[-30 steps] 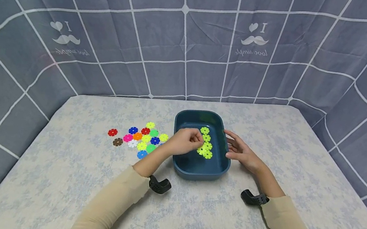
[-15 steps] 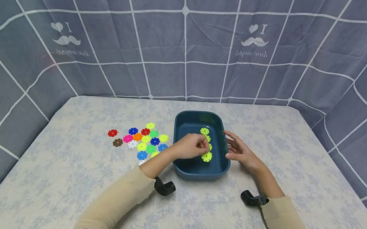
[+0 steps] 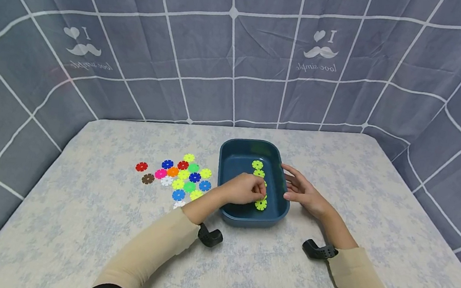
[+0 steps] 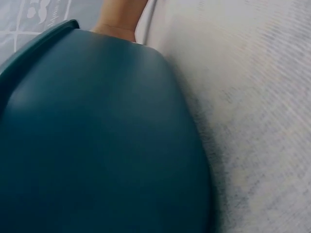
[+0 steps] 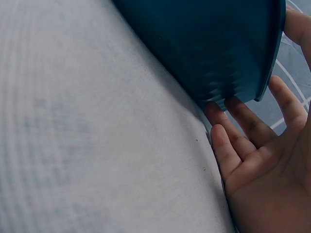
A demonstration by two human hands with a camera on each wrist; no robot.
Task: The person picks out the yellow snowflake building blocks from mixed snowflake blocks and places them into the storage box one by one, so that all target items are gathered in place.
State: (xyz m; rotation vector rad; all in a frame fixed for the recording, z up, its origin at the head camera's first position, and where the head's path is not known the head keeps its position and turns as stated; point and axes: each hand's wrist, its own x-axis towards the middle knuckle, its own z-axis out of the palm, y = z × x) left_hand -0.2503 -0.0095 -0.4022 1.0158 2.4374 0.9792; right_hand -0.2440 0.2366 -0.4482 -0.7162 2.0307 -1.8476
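One left hand (image 3: 245, 189): fingers curled in, tips bunched together over the row (image 3: 259, 173) of yellow discs; whether it pinches one cannot be told. One right hand (image 3: 305, 194): loosely spread, fingers resting against the right side of the tray (image 3: 243, 221). One tray, dark teal, centre of frame, upright on the table (image 3: 265, 277); long axis running top to bottom, lower end leaning slightly right. One row, inside the tray, trending down the frame near that axis, drifting right; two discs plain above the left hand, others part hidden by it, full count uncertain. Loose discs (image 3: 172, 171), left of centre, on the table, eighteen visible: yellow, five; red, two; dark blue, two; light blue, two; green, two; white, two; pink, one; orange, one; brown, one. Sleeves (image 3: 149, 250), beige, two, lower left and lower right. Wrist mounts (image 3: 209, 237), black, two. Curtain (image 3: 261, 50), grey with white grid, across the top.
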